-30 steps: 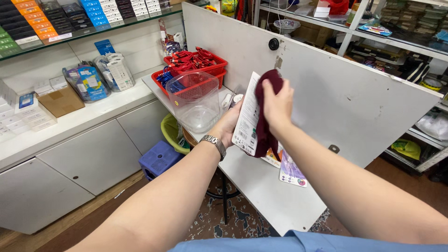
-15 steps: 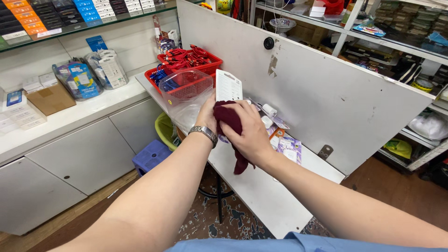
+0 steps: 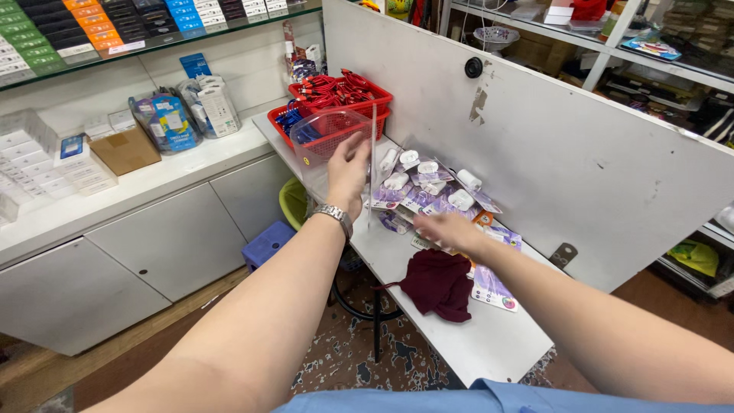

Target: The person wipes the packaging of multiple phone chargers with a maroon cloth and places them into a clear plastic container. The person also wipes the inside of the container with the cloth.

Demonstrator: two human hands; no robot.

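Beside the red basket, hands work over a white table.
Left hand holds a thin clear card sheet upright, edge-on, fingers closed on it; right hand, fingers spread and empty, hovers over purple packets. The maroon cloth, gripped half a second ago, now lies crumpled nearer the person.

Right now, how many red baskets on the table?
2, stacked at the far end of the table: the upper red basket holds red cables, the lower red basket sits under it, partly hidden by the clear tub. More may be hidden.
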